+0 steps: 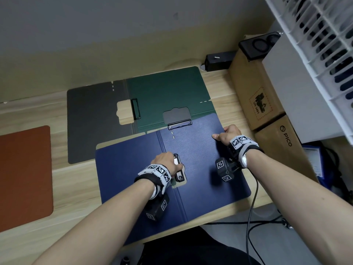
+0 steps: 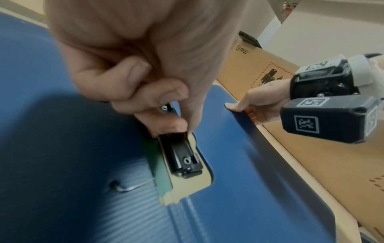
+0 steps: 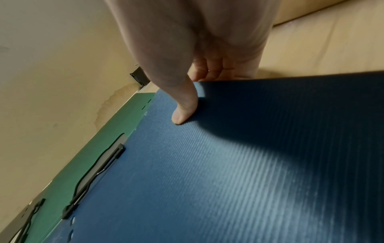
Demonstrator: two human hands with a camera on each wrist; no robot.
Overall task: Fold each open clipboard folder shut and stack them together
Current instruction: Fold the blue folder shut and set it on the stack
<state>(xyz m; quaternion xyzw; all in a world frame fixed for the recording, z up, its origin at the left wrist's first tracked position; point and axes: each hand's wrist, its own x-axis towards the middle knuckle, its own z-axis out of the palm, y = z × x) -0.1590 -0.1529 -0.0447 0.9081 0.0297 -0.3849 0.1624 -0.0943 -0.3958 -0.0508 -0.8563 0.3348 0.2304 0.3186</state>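
A dark blue clipboard folder (image 1: 129, 169) lies open and flat on the wooden table, nearest me. My left hand (image 1: 166, 161) is over its spine, fingers curled and pinching the black clip (image 2: 180, 157) that shows through a cut-out. My right hand (image 1: 227, 133) grips the folder's far right edge, thumb (image 3: 185, 108) on top and fingers underneath. Behind it lies an open green folder (image 1: 168, 88), joined on the left by a dark grey panel (image 1: 91, 121). A red-brown folder (image 1: 24, 175) lies flat at the far left.
Two cardboard boxes (image 1: 257, 92) stand along the table's right side, close to my right hand. A black device (image 1: 217, 60) sits by the wall, and a white slatted crate (image 1: 315, 35) rises at the right. A black cable (image 1: 252, 203) hangs off the front edge.
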